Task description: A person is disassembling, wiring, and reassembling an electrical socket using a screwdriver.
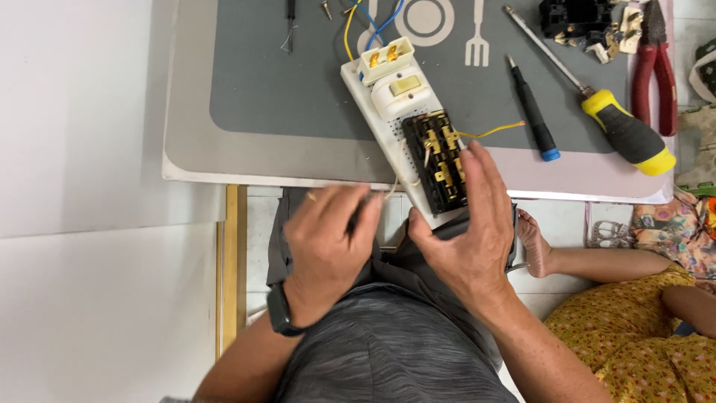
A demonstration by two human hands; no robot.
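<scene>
Gripping the near end of a long white plastic switchboard panel [406,123], the right hand [466,235] has its fingers curled over the panel's edge, fingertips resting on the black socket block with brass contacts [440,160] set into it. The panel lies slantwise across the front edge of the small grey-topped table [283,104], its near end overhanging the person's lap. Farther up the panel sit a white rocker switch [400,89] and a white terminal piece with brass screws [384,58], with yellow and blue wires [365,26] running from it. The left hand [328,239] is loosely closed around a thin dark tool just left of the panel's near end; what kind of tool it is cannot be told. A yellow-handled screwdriver [626,134], a slim black screwdriver with a blue tip [533,112] and red-handled pliers [656,71] lie on the table to the right, well apart from both hands.
</scene>
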